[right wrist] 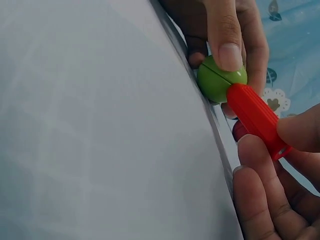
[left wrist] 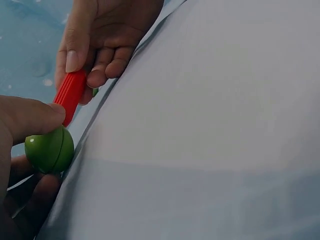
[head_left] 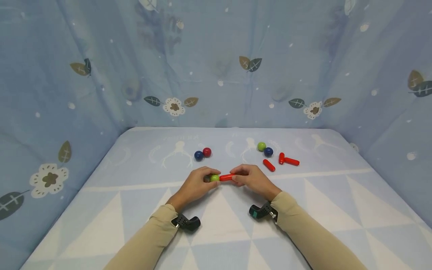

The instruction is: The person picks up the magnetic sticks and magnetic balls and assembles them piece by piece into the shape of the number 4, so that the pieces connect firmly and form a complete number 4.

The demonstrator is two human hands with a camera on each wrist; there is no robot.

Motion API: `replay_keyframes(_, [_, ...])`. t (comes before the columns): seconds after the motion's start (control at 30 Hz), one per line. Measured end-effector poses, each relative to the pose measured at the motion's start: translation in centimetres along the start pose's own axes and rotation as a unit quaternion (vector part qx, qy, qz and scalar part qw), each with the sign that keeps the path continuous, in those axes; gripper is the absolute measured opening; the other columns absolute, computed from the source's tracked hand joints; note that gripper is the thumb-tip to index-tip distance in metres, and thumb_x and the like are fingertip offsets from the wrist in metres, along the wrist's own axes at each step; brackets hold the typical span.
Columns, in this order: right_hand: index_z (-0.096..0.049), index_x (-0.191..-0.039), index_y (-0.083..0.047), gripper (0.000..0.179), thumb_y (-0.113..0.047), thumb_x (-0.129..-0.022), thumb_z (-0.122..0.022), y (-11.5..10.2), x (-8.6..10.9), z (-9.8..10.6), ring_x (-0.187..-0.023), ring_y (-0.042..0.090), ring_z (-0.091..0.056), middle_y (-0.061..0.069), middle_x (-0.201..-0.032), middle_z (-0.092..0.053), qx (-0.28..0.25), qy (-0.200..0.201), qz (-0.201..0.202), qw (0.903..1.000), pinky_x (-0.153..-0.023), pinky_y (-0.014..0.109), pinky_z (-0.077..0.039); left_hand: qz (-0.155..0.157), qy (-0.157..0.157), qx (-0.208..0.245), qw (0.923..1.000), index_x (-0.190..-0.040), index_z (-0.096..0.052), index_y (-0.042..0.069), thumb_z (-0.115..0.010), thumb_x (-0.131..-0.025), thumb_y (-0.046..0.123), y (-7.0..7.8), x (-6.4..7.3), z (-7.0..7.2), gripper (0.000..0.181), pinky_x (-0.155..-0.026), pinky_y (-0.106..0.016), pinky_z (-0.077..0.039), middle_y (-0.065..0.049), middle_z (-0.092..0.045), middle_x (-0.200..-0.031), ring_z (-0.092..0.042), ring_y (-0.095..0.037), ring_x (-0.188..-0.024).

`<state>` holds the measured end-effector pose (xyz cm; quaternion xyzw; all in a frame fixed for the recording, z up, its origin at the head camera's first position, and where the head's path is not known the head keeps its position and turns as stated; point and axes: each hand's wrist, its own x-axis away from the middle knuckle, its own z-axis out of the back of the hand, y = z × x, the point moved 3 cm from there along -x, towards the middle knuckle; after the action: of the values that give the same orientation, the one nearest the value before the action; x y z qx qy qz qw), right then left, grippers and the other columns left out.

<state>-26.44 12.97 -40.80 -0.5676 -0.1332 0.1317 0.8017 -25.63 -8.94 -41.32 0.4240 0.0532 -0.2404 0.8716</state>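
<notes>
Near the middle of the table, my left hand (head_left: 197,183) grips a glossy green ball (head_left: 215,178) between thumb and fingers. A dark seam line runs round the ball (right wrist: 215,82) in the right wrist view. My right hand (head_left: 251,178) pinches a red ribbed handle (head_left: 227,177), with a small hole showing in its near end. In the right wrist view, the far end of the red handle (right wrist: 255,117) meets the green ball's side. From the left wrist, the left thumb lies over the place where ball (left wrist: 50,150) and handle (left wrist: 71,95) come together.
Behind the left hand lie a blue ball (head_left: 198,155) and a dark red ball (head_left: 207,152). Back right are another green ball (head_left: 261,146), a blue ball (head_left: 268,152) and red handles (head_left: 269,165). A patterned curtain (head_left: 216,75) hangs beyond the table (head_left: 222,225).
</notes>
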Motion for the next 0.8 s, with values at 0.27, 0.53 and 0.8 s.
replay_keyframes(0.27, [-0.069,-0.118,-0.008,0.023,-0.015,-0.096,-0.067,0.2,0.0,0.0,-0.087,0.023,-0.067,0.007,-0.1,-0.072,0.013,-0.008,0.003,0.9999,-0.076,0.032,-0.05,-0.007,-0.007,0.001,0.9999,-0.116,-0.077,0.016,-0.078,-0.088,0.014,-0.2,0.0,-0.2,0.028,-0.081,-0.03,-0.05,0.005,-0.07,-0.107,-0.059,-0.012,-0.092])
replay_keyframes(0.53, [-0.065,-0.123,-0.002,0.029,-0.016,-0.097,-0.065,0.2,-0.1,0.7,-0.088,0.026,-0.069,0.011,-0.102,-0.072,0.004,-0.011,0.009,0.9999,-0.081,0.034,-0.055,0.014,-0.008,0.007,0.9999,-0.114,-0.077,0.019,-0.078,-0.088,0.016,-0.5,-0.1,-0.2,0.026,-0.084,-0.033,-0.049,0.007,-0.07,-0.108,-0.059,-0.012,-0.092])
replay_keyframes(0.8, [-0.064,-0.127,-0.002,0.035,-0.019,-0.096,-0.068,0.3,0.3,2.2,-0.094,0.027,-0.07,0.011,-0.11,-0.07,-0.01,0.002,0.001,1.0,-0.084,0.035,-0.056,0.021,-0.008,0.015,0.9996,-0.114,-0.077,0.019,-0.078,-0.089,0.017,-0.6,0.1,-0.2,0.025,-0.082,-0.033,-0.048,0.007,-0.07,-0.106,-0.057,-0.014,-0.091])
